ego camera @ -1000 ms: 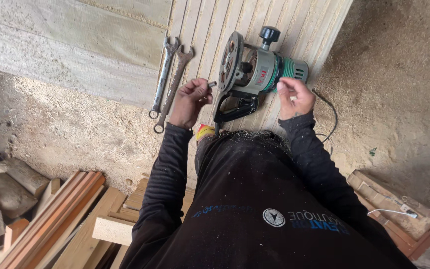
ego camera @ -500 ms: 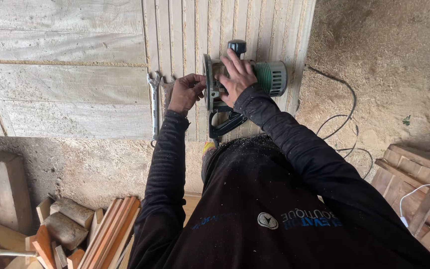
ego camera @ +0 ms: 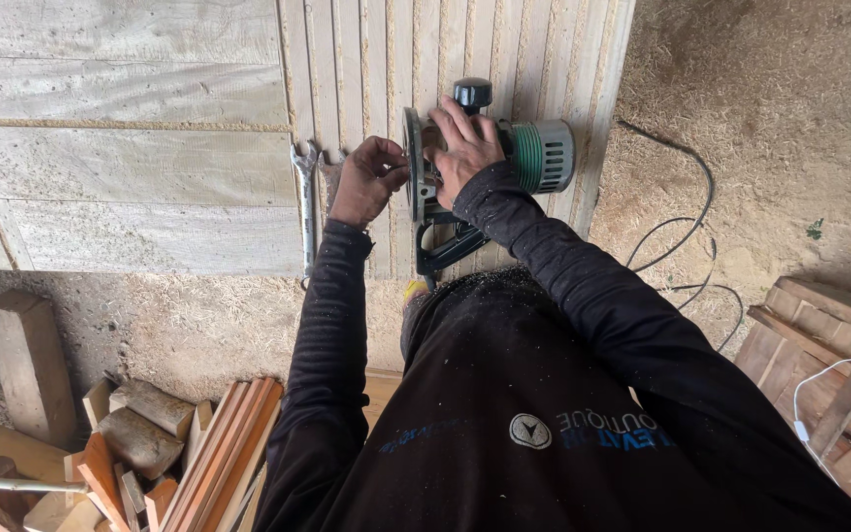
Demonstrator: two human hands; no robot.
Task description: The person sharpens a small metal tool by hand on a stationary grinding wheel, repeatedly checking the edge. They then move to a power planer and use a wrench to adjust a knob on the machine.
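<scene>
A green and grey electric router [ego camera: 534,153] lies on its side on a grooved wooden panel [ego camera: 366,69]. Its round base plate [ego camera: 412,163] faces left and a black knob points up. My right hand [ego camera: 465,148] is clamped over the router's body just behind the base plate. The fingers of my left hand [ego camera: 366,182] are curled against the underside of the base plate. What they pinch there is hidden. Two metal spanners [ego camera: 307,207] lie on the panel just left of my left hand.
The router's black cable [ego camera: 687,236] loops over sawdust-covered ground at the right. Pale boards [ego camera: 130,167] lie at the left. Stacked timber offcuts [ego camera: 150,443] sit at the lower left, and a wooden pallet [ego camera: 819,345] with a white cable at the lower right.
My right hand has moved from the router's motor end onto its body near the base plate. My left hand stays at the base plate. The view has shifted, and the spanners lie untouched.
</scene>
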